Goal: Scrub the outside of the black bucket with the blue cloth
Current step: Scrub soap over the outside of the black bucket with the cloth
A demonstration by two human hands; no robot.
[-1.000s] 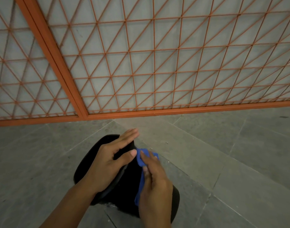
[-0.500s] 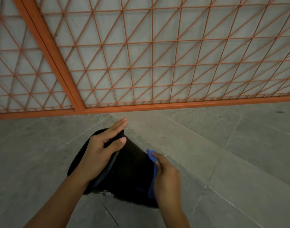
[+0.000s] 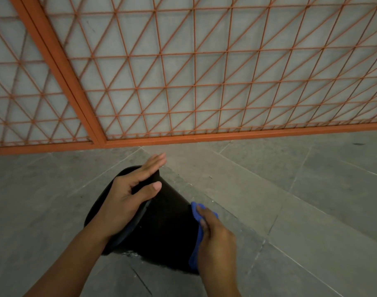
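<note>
Right, your left hand (image 3: pixel 127 202) is spread open, fingers flat over the rim of the black bucket (image 3: pixel 164 230), tipped on its side on the grey floor (image 3: pixel 290 211), matte and dark; your right hand (image 3: pixel 215 243) pinches the blue cloth (image 3: pixel 196 211) against its wall.

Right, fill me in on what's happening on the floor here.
A person is cleaning a black bucket lying on its side on the grey tiled floor, by an orange grille. The left hand steadies the rim end, fingers flat. The right hand presses a blue cloth against the bucket's outer wall.
</note>
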